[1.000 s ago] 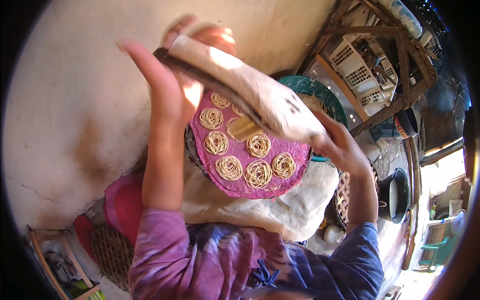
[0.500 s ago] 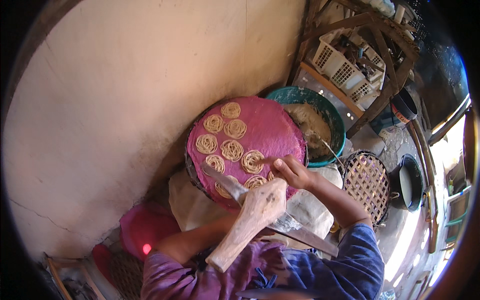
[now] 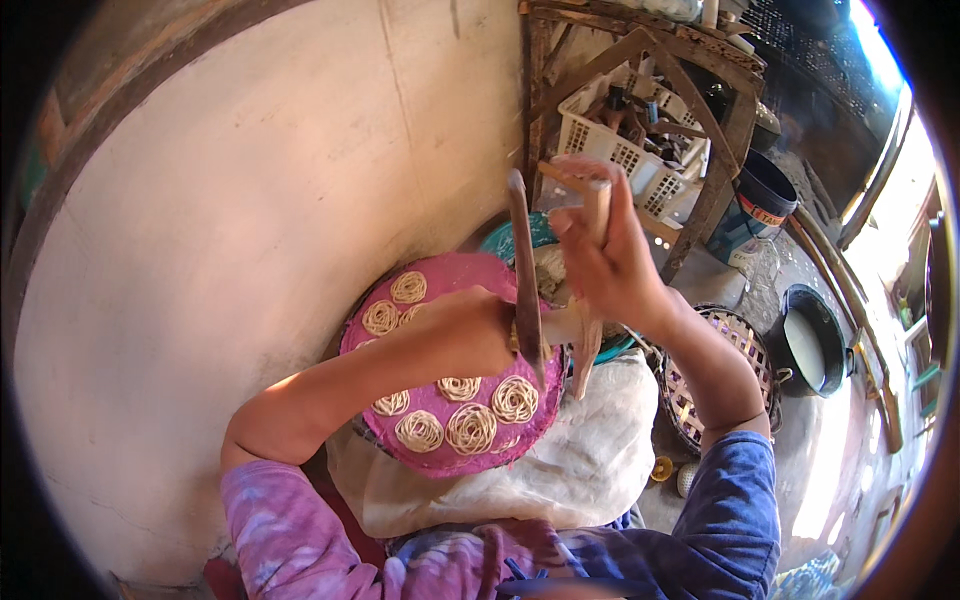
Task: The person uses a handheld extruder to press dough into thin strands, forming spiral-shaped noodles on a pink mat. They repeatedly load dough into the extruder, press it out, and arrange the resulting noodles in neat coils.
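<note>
wooden tool point(image 3: 529, 295) between both hands point(image 3: 618, 265)

worn wood, smooth plastic, matt plaster

the hand tool point(image 3: 588, 345) shows smooth, worn, matt wood. the pink cover point(image 3: 475, 270) looks wrinkled with a faint sheen, cloth or plastic unclear. the teal basin point(image 3: 508, 238) and white crate point(image 3: 580, 130) look like smooth plastic; the frame point(image 3: 712, 205) is rough timber, the wall point(image 3: 250, 200) matt plaster, the pale sheet point(image 3: 600, 430) crumpled cloth.

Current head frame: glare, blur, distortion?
Head view: bright light blows out the right edge and streaks the floor; head view: fisheye bows edges near the rim, corners go black; head view: right hand looks slightly motion-blurred, coiled strands fairly crisp.
</note>
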